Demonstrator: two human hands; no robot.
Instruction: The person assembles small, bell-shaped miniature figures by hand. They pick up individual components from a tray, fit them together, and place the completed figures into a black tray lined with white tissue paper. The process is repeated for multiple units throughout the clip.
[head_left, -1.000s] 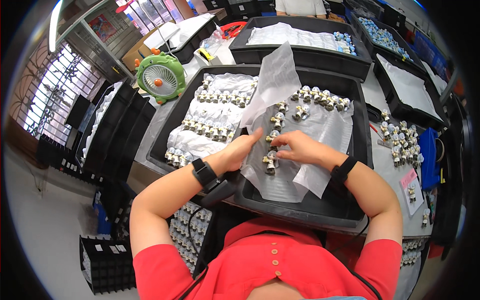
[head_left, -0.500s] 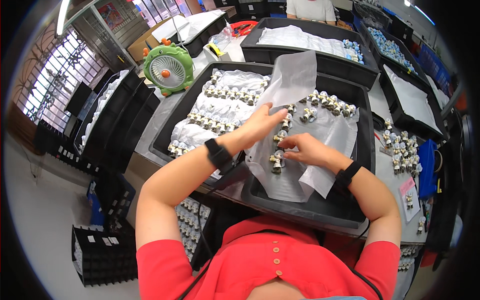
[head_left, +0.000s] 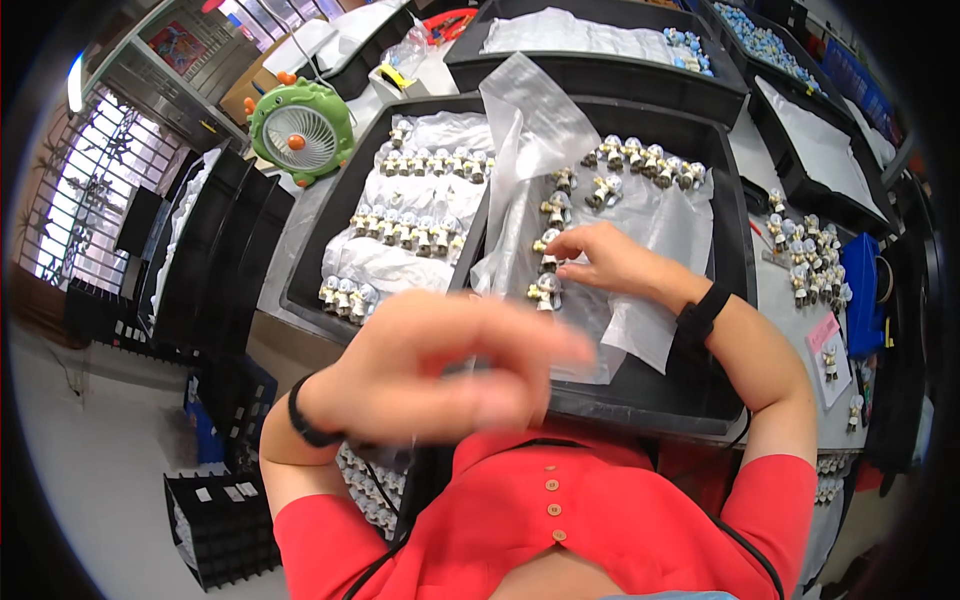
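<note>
My right hand (head_left: 618, 262) reaches into the right half of a black tray (head_left: 660, 398). Its thumb and forefinger are closed at a small figurine (head_left: 546, 243) with a pale blue-white head, cream body and dark base, partly hidden by the fingertips. Another such figurine (head_left: 545, 292) lies just nearer, with more in a column farther up. Under them is a translucent plastic sheet (head_left: 640, 225), its far left corner folded upward. My left hand (head_left: 450, 360) is raised in front of the trays, blurred, forefinger stretched out and thumb apart, with nothing visible in it.
A second black tray (head_left: 305, 290) on the left holds rows of figurines on white sheeting. A green fan (head_left: 300, 135) stands behind it. More figurines (head_left: 812, 260) and a blue bin (head_left: 858, 300) are at the right. Further black trays (head_left: 600, 75) stand at the back.
My left hand has left the plastic sheet and come back toward me. The sheet's raised corner has tipped over to the left. My right hand stays at the same figurine, and the view has shifted slightly.
</note>
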